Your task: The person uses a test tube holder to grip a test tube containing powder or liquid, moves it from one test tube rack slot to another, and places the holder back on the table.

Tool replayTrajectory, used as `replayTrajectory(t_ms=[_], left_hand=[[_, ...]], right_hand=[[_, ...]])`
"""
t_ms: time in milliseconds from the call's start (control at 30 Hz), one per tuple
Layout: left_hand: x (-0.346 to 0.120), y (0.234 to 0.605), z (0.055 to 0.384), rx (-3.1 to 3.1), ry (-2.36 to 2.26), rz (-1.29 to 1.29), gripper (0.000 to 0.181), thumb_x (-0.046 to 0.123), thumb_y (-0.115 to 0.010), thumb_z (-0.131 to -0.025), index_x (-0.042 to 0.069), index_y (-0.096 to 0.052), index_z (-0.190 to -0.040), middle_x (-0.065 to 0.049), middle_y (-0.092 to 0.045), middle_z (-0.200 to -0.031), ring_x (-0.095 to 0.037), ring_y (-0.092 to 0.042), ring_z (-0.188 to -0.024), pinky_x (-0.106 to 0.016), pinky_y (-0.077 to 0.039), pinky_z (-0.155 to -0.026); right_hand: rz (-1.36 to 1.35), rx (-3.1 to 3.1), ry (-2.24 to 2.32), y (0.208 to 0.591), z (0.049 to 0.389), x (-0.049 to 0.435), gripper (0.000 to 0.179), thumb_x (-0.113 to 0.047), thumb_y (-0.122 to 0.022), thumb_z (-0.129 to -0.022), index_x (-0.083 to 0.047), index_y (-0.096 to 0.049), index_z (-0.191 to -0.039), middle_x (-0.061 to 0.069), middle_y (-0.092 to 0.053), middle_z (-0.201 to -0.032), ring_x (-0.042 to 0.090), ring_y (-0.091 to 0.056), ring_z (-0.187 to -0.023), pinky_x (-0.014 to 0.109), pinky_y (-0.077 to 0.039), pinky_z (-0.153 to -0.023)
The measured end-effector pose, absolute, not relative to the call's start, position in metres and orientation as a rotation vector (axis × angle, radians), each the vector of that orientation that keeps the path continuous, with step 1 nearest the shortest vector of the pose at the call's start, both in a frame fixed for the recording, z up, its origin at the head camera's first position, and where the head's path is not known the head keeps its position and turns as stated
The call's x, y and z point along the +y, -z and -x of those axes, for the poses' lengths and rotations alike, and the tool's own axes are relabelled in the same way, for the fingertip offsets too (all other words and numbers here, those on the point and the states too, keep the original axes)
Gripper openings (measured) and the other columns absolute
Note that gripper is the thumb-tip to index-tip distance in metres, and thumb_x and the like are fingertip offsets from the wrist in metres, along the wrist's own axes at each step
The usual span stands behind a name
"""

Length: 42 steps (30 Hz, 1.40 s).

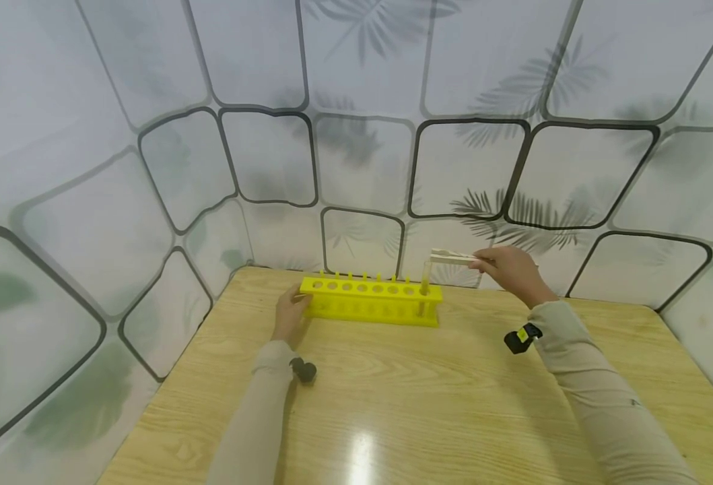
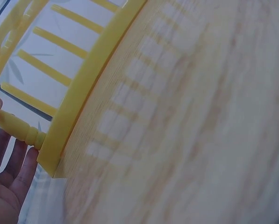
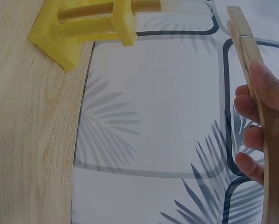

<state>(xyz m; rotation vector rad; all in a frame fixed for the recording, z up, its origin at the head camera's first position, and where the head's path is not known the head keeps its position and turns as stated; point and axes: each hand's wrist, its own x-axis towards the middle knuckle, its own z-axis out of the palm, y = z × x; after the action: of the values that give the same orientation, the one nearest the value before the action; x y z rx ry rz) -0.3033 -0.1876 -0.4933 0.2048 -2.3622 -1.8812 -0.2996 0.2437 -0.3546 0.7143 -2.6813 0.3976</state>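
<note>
A yellow test tube rack (image 1: 371,318) stands near the table's back edge. Its left end is gripped by my left hand (image 1: 288,313); in the left wrist view the thumb and fingers lie around the yellow end post (image 2: 17,128). One glass test tube (image 1: 427,273) stands in the rightmost hole, its lower part brownish in the right wrist view. My right hand (image 1: 510,271) holds a wooden test tube clamp (image 3: 270,144), thumb on one side and fingers on the other. The clamp's tip is close beside the tube's mouth, with a small gap in the right wrist view.
The wood-grain table (image 1: 392,391) extends in front of the rack. Behind it hangs a pale curtain (image 1: 356,168) with leaf prints and dark outlines, close to the table's back edge. A black device (image 1: 520,339) is strapped at the right wrist, another (image 1: 304,370) at the left.
</note>
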Motion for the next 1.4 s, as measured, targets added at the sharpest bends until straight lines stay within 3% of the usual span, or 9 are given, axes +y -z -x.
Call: replayTrajectory(t_ms=[333, 533, 833, 1067, 1400], left_hand=[[-0.189, 0.496, 0.307, -2.363, 1.856, -0.177, 0.04, 0.009, -0.055, -0.092, 0.004, -0.052, -0.131, -0.017, -0.049, -0.137, -0.036, -0.047, -0.126, -0.045, -0.044, -0.106], [-0.188, 0.495, 0.306, -2.356, 1.867, -0.188, 0.039, 0.01, -0.056, -0.092, 0.004, -0.052, -0.131, -0.016, -0.049, -0.138, -0.035, -0.047, -0.126, -0.045, -0.044, -0.106], [-0.189, 0.496, 0.305, -2.339, 1.892, -0.185, 0.038, 0.01, -0.055, -0.092, 0.004, -0.053, -0.13, -0.016, -0.049, -0.137, -0.035, -0.046, -0.126, -0.045, -0.044, -0.106], [-0.189, 0.498, 0.306, -2.324, 1.899, -0.182, 0.037, 0.011, -0.056, -0.092, 0.004, -0.054, -0.129, -0.016, -0.05, -0.136, -0.035, -0.048, -0.125, -0.044, -0.045, -0.105], [-0.188, 0.498, 0.307, -2.298, 1.952, -0.216, 0.039, 0.01, -0.055, -0.092, 0.005, -0.052, -0.131, -0.014, -0.049, -0.137, -0.033, -0.046, -0.126, -0.042, -0.045, -0.105]], right_hand=[[-0.657, -2.732, -0.363, 0.35, 0.284, 0.257, 0.036, -0.026, -0.059, -0.092, 0.002, -0.065, -0.114, 0.021, -0.07, -0.098, 0.03, -0.067, -0.074, 0.048, -0.055, -0.067], [-0.624, -2.706, -0.335, 0.352, 0.277, 0.269, 0.035, -0.023, -0.063, -0.089, 0.002, -0.066, -0.112, 0.02, -0.071, -0.089, 0.024, -0.062, -0.061, 0.043, -0.051, -0.055], [-0.585, -2.73, -0.348, 0.354, 0.26, 0.284, 0.039, -0.026, -0.06, -0.091, 0.004, -0.063, -0.116, 0.024, -0.069, -0.099, 0.03, -0.067, -0.07, 0.048, -0.053, -0.061], [-0.537, -2.764, -0.364, 0.355, 0.249, 0.297, 0.042, -0.031, -0.056, -0.093, 0.005, -0.063, -0.114, 0.018, -0.071, -0.084, 0.024, -0.064, -0.063, 0.04, -0.05, -0.052], [-0.464, -2.789, -0.423, 0.368, 0.239, 0.325, 0.039, -0.031, -0.054, -0.095, 0.001, -0.06, -0.117, 0.019, -0.071, -0.084, 0.031, -0.066, -0.069, 0.046, -0.052, -0.055]])
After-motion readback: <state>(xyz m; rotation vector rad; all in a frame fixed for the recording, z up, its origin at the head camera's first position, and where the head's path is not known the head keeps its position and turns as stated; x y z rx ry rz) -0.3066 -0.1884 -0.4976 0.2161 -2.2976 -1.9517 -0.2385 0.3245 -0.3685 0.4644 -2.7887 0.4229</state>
